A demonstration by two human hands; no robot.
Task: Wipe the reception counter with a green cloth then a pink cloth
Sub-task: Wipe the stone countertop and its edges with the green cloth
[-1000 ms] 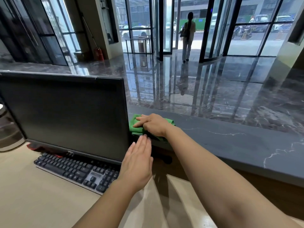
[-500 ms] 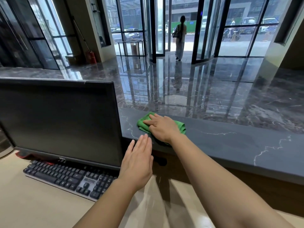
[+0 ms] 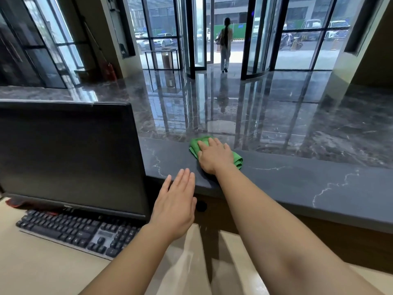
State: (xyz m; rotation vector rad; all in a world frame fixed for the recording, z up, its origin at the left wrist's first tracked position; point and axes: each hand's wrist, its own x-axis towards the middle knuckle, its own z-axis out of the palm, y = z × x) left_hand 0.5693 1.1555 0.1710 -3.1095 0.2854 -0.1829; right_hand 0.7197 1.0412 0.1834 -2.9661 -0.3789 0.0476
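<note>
A green cloth point(image 3: 237, 159) lies folded on the dark grey marble reception counter point(image 3: 297, 179), near its far edge. My right hand point(image 3: 214, 156) presses flat on top of the cloth, covering most of it. My left hand point(image 3: 175, 206) hovers flat with fingers together, palm down, just in front of the counter's near edge, holding nothing. No pink cloth is in view.
A black monitor point(image 3: 68, 156) stands on the lower beige desk point(image 3: 42, 269) at the left, with a black keyboard point(image 3: 78, 231) under it. Beyond the counter, a glossy lobby floor runs to glass doors, where a person point(image 3: 225, 43) walks out.
My right hand has slid the green cloth rightward and farther out along the counter, away from the monitor. My left hand has stayed near the counter's front edge.
</note>
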